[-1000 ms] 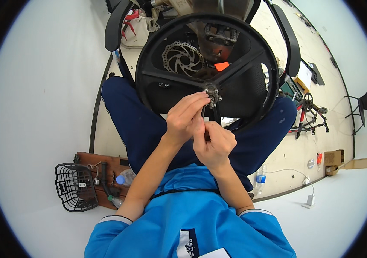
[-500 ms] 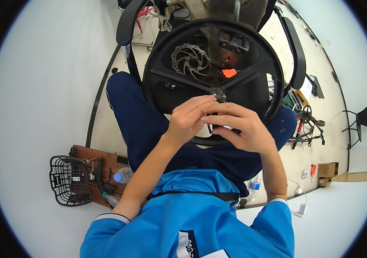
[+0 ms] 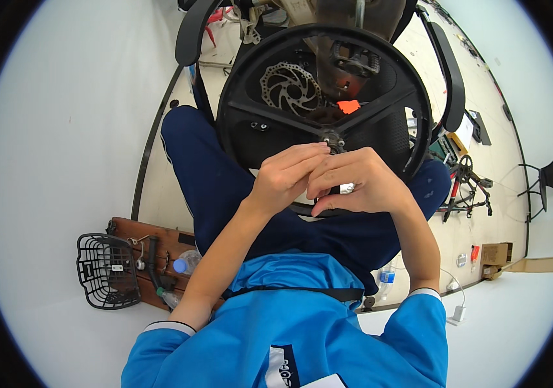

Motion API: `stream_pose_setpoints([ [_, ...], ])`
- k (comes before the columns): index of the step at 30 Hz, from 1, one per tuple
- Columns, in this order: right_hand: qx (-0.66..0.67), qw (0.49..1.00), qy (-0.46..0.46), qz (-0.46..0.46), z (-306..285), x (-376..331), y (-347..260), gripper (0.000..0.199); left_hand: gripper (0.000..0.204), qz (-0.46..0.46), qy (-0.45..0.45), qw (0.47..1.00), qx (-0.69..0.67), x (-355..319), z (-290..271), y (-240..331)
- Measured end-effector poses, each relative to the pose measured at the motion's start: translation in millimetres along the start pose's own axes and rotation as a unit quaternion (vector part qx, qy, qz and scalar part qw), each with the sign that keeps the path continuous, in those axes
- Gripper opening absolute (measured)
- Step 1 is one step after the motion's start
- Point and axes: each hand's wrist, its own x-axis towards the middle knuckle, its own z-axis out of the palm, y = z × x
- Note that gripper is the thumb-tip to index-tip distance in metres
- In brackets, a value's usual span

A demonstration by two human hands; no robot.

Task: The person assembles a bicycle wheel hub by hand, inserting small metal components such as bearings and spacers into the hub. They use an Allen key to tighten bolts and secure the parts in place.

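A black spoked wheel (image 3: 380, 107) lies across my lap and the chair seat, with my hands close together at its hub (image 3: 333, 139). My left hand (image 3: 283, 174) reaches to the hub's near side, fingertips drawn together; what they grip is hidden. Right beside it, my right hand (image 3: 360, 181) curls over with fingers and thumb bent inward. Any small item inside its grasp is covered by the fingers. Through the spokes show a silver disc brake rotor (image 3: 270, 90), an orange piece (image 3: 349, 107) and small metal parts (image 3: 259, 127) on the black seat.
A bike pedal (image 3: 357, 59) and dirty frame parts sit beyond the wheel, between the chair's armrests (image 3: 448, 77). At left are a black wire basket (image 3: 105, 271), a brown board (image 3: 160, 242) and bottles. A red-and-black bike frame (image 3: 467, 194) and a cardboard box (image 3: 496, 253) lie right.
My right hand has turned, its knuckles rising and its fingers curling down toward the left hand. The thin dark rod seen between my hands is now mostly covered. My left hand stays near the hub.
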Motion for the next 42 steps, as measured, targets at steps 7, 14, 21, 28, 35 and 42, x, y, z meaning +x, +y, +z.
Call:
stream_pose_setpoints([
  [7,-0.008,1.0,0.021,0.006,-2,10,-2,0.022,0.034,-0.011,0.0,1.0,-0.004,2,0,0],
  [14,-0.03,0.99,0.132,-0.048,22,-2,1,0.025,0.026,-0.009,0.023,0.999,0.024,3,1,7],
  [21,-0.003,0.988,0.154,0.002,66,-35,-7,0.027,0.028,0.005,0.011,1.0,0.025,-21,-5,23],
  [28,-0.022,0.979,0.203,-0.003,77,-36,3,0.026,0.038,0.0,-0.002,0.999,0.043,-26,-1,15],
  [35,0.0,0.982,0.189,0.009,74,-38,4,0.025,0.039,0.006,-0.001,0.999,0.041,-25,-1,14],
  [42,0.009,0.983,0.183,0.002,71,-37,7,0.026,0.039,-0.002,0.007,0.999,0.049,-23,-2,16],
])
